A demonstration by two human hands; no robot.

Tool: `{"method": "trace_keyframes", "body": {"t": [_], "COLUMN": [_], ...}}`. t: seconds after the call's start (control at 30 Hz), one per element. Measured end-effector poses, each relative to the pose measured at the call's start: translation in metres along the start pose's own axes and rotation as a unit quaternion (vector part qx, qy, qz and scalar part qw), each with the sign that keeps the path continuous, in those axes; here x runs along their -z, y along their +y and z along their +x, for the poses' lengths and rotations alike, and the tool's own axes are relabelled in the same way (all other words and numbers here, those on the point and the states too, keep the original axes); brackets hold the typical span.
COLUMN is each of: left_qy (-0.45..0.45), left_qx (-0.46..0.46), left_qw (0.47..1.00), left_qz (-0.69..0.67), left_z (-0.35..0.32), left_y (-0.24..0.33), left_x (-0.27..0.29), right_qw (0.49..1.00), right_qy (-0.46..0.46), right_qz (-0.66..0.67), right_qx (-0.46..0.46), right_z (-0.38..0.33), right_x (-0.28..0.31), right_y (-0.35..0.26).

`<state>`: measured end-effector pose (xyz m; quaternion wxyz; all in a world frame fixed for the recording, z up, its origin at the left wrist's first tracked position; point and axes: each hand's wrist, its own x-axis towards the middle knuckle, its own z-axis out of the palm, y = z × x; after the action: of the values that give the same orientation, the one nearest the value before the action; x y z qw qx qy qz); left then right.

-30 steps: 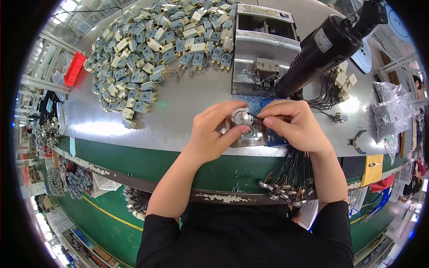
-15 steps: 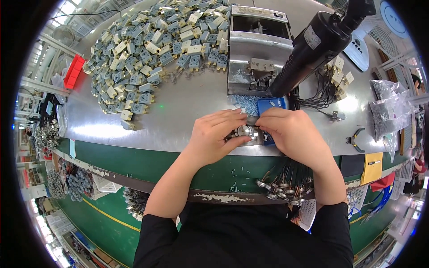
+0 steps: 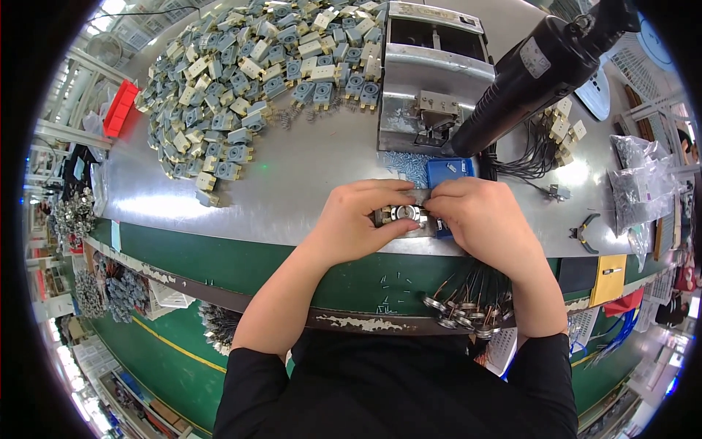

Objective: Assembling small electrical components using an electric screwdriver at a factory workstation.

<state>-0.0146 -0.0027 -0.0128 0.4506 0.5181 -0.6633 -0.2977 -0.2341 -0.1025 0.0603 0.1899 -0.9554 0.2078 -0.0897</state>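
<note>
Between my hands, near the front of the metal bench, lies a small part with a round silvery metal top [image 3: 406, 212]. My left hand [image 3: 363, 219] grips it from the left, index finger along the far side and thumb along the near side. Close against its right end, my right hand [image 3: 479, 221] has its fingers pinched together; whatever they hold is hidden. Just beyond the hands sits a blue tray [image 3: 447, 170] with a few small pieces in it. Loose bluish screws [image 3: 411, 165] lie beside that tray.
A metal fixture [image 3: 431, 77] stands beyond the hands, with a black electric screwdriver [image 3: 523, 77] leaning across its right. Grey and cream switch-like parts [image 3: 241, 80] heap at far left. Wired round metal parts [image 3: 468, 311] lie at the front edge. Cutting pliers [image 3: 583, 233] rest on the right.
The left fingers have shifted on the part, and its round top now shows more fully. The right hand stays pinched beside it. The whole view has shifted slightly.
</note>
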Motion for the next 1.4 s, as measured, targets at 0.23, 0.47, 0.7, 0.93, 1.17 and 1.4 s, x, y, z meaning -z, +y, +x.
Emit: {"method": "trace_keyframes", "body": {"t": [0.23,0.47,0.7,0.93,1.17,1.4], "left_qy": [-0.021,-0.012,-0.012,-0.008,-0.006,-0.008], "left_qx": [-0.029,-0.035,-0.029,-0.006,-0.007,-0.006], "left_qw": [0.999,0.999,0.999,1.0,1.0,1.0], "left_qz": [0.012,0.0,-0.005,-0.009,-0.006,-0.013], "left_z": [0.001,0.001,0.001,0.0,-0.001,0.0], "left_y": [-0.005,-0.009,-0.006,-0.003,-0.001,-0.002], "left_x": [0.004,0.001,0.002,0.001,0.001,0.003], "right_qw": [1.0,0.992,0.993,0.984,0.975,0.979], "right_qy": [-0.001,0.019,-0.005,0.058,0.105,0.057], "right_qz": [-0.022,0.102,0.101,0.153,0.192,0.183], "right_qx": [0.008,0.077,0.066,0.066,0.026,0.071], "right_z": [0.006,0.019,0.017,0.013,0.013,0.016], "right_x": [-0.005,-0.009,-0.005,-0.002,-0.013,-0.016], "right_y": [-0.005,0.024,0.016,0.017,0.02,0.017]}}
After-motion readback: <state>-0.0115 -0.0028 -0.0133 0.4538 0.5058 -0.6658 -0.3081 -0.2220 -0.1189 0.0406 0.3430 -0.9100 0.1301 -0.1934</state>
